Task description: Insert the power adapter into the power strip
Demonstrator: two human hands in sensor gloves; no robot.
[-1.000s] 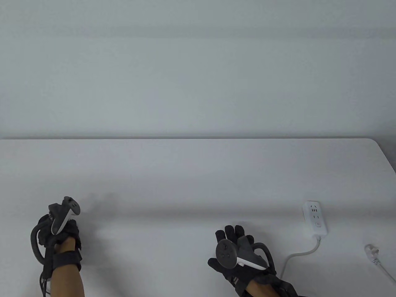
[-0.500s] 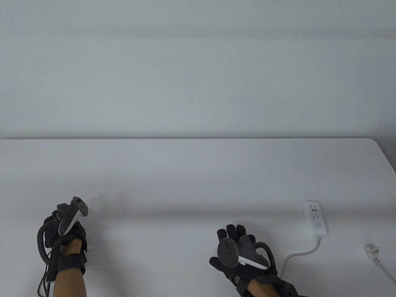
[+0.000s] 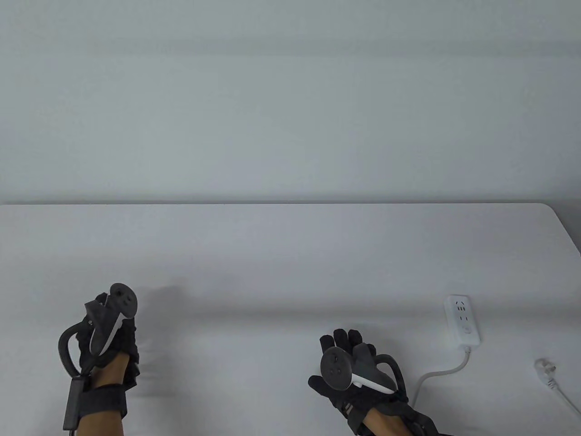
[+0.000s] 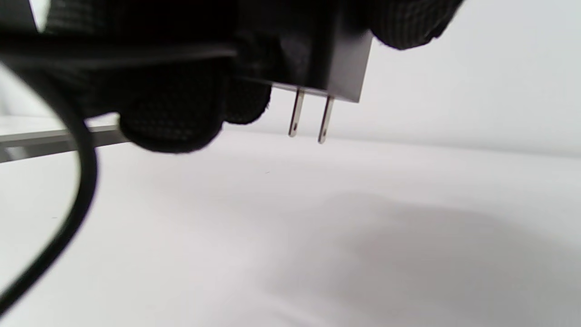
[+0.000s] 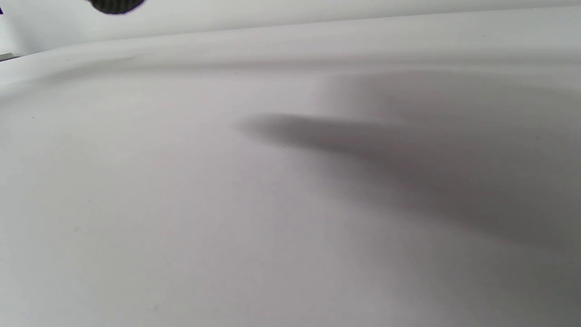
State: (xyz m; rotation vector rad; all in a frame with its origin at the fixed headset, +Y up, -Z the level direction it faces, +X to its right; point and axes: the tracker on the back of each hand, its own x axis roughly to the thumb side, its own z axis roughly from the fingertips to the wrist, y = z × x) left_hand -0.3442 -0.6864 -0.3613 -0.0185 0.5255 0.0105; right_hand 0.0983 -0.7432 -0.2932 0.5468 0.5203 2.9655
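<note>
Table view: matte white worktop [image 3: 290, 254] with a rounded far-right corner, plain grey wall behind. Left hand [image 3: 109, 338] in a black knit glove sits near the front-left, tracker strapped on its back; the adapter isn't visible from here. Right hand [image 3: 349, 368] is front-centre, fingers spread flat, holding nothing. White glossy power strip [image 3: 463, 320], rounded rectangular bar with sockets facing up, lies at the right, well apart from both hands; its white cable [image 3: 438, 374] curls toward the front edge, and a white plug [image 3: 544, 367] lies further right. Left wrist view: left grip is closed round the power adapter [image 4: 336, 59], a black boxy block with two flat metal prongs [image 4: 311, 116] pointing down, clear of the worktop. A black cable [image 4: 68, 190] loops down at the left. Right wrist view: only a black fingertip [image 5: 115, 4] at the top edge over bare worktop, with a soft shadow.
</note>
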